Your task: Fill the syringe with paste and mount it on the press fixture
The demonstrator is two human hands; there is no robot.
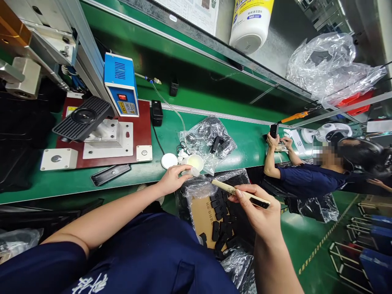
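My left hand [174,179] pinches a small translucent white piece [194,172] at the bench's front edge. My right hand [263,210] is closed around the pale handle of a brush [225,187]. The brush's tip points left and meets or nearly meets the white piece; I cannot tell which. Just behind my left fingers stands a small round white cup [199,161] with something pale yellow inside. A white disc [169,161] on a black cable lies to its left. Clear plastic bags [211,130] with black parts lie behind the cup.
Below the bench edge, an open carton [200,216] holds several black parts [219,208]. At left stand a blue box [121,83] and a press fixture [104,143] on a red base. A black tray-like part [110,174] lies in front. A co-worker [306,173] handles a black part at right.
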